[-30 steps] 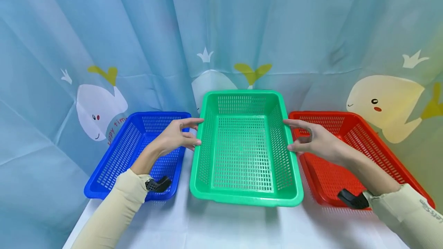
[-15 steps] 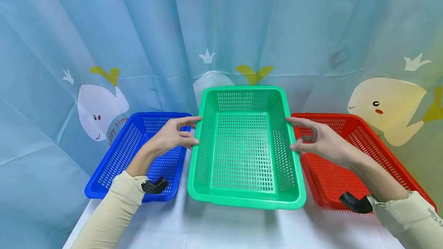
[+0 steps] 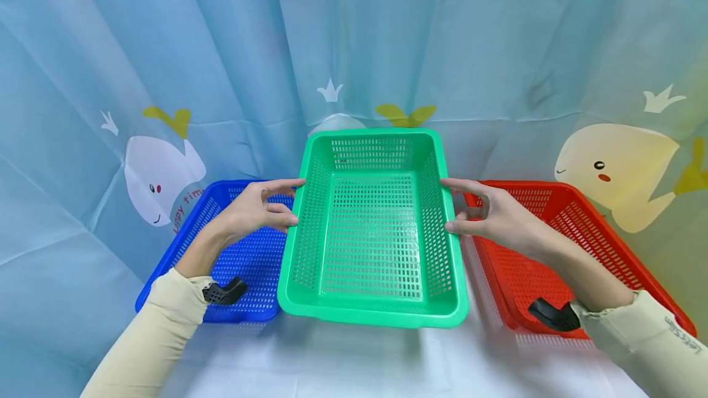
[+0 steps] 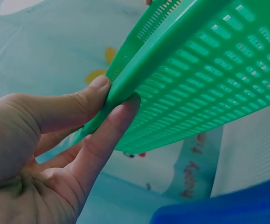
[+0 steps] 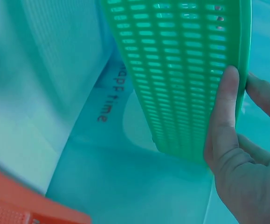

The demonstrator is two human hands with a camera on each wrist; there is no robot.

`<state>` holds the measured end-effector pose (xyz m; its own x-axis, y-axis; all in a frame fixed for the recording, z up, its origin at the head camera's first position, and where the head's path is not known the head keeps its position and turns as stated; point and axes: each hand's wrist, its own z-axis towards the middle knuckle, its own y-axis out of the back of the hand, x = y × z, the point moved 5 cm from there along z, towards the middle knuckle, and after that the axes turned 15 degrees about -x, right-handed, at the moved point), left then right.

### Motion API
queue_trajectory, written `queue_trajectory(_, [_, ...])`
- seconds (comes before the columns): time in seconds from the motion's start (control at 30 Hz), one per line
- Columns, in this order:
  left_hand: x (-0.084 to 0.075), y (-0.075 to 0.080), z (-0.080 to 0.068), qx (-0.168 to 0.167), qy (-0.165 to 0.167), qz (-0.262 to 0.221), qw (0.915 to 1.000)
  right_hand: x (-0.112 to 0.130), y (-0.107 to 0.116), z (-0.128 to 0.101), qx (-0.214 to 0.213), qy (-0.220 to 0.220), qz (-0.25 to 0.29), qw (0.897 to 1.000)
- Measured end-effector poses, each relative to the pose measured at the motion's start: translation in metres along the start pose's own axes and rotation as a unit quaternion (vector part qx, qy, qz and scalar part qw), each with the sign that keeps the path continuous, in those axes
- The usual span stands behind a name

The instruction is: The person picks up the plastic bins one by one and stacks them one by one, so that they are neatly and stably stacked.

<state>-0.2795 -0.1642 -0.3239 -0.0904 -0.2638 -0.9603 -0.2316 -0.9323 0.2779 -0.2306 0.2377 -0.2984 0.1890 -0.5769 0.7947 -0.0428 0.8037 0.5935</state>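
A green plastic basket (image 3: 370, 232) with slotted walls hangs above the white table, its inside facing the head camera and nothing lying in it. My left hand (image 3: 251, 207) pinches its left rim between thumb and fingers; in the left wrist view the thumb (image 4: 90, 95) lies on one side of the rim and a finger (image 4: 107, 128) on the other. On the opposite side my right hand (image 3: 500, 217) pinches the right rim. The right wrist view shows a finger (image 5: 225, 107) pressed along the slotted outer wall.
At the left stands a blue basket (image 3: 182, 257), partly behind my left arm. A red basket (image 3: 614, 226) stands at the right under my right forearm. Beneath all lies a white table (image 3: 354, 367), and a whale-print curtain (image 3: 354, 35) hangs close behind.
Both hands have moved slightly left and up with the green basket between them. It now covers part of the blue basket's right edge. The red and blue baskets have stayed in place.
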Motion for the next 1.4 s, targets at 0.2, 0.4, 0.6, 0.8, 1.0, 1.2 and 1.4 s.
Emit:
queue_trajectory(0.2, [-0.005,0.029,-0.010,-0.009,-0.006,0.020,0.9997,0.021,-0.017,0.013,0.022,0.012,0.059,0.998])
queue_trajectory(0.4, [-0.011,0.060,-0.019,-0.018,-0.020,0.055,0.9981,0.038,-0.040,0.027,0.049,0.013,0.108,0.993])
queue_trajectory(0.6, [-0.018,0.090,-0.031,-0.036,-0.030,0.119,0.9918,0.053,-0.064,0.042,0.055,0.033,0.137,0.989])
queue_trajectory(0.8, [-0.016,0.116,-0.039,-0.041,-0.017,0.150,0.9878,0.068,-0.091,0.055,0.063,0.039,0.175,0.982])
queue_trajectory(1.0, [-0.011,0.139,-0.045,-0.042,-0.007,0.165,0.9853,0.079,-0.115,0.066,0.062,0.049,0.184,0.980])
queue_trajectory(1.2, [-0.002,0.163,-0.049,-0.060,0.009,0.194,0.9790,0.088,-0.139,0.074,0.065,0.051,0.199,0.977])
queue_trajectory(1.4, [0.003,0.185,-0.055,-0.064,0.009,0.234,0.9702,0.100,-0.159,0.080,0.076,0.061,0.224,0.970])
